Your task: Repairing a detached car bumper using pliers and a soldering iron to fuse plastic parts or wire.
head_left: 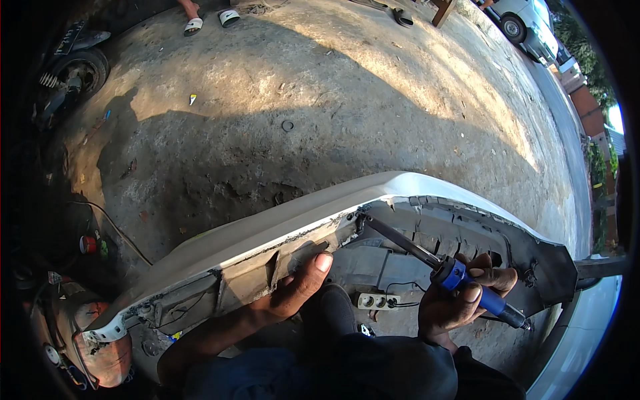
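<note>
Blue-handled soldering iron (455, 273) is held in the right hand (452, 308); grip clamped around the handle. The tip is positioned at the inner edge of the white car bumper (287, 230), which is set across the person's front. The left hand (291, 295) is placed at the bumper's near side, thumb extended; fingers hidden, grip state cannot be told. Between the hands, a white power strip (378, 301) is seen on the ground (233, 157).
</note>
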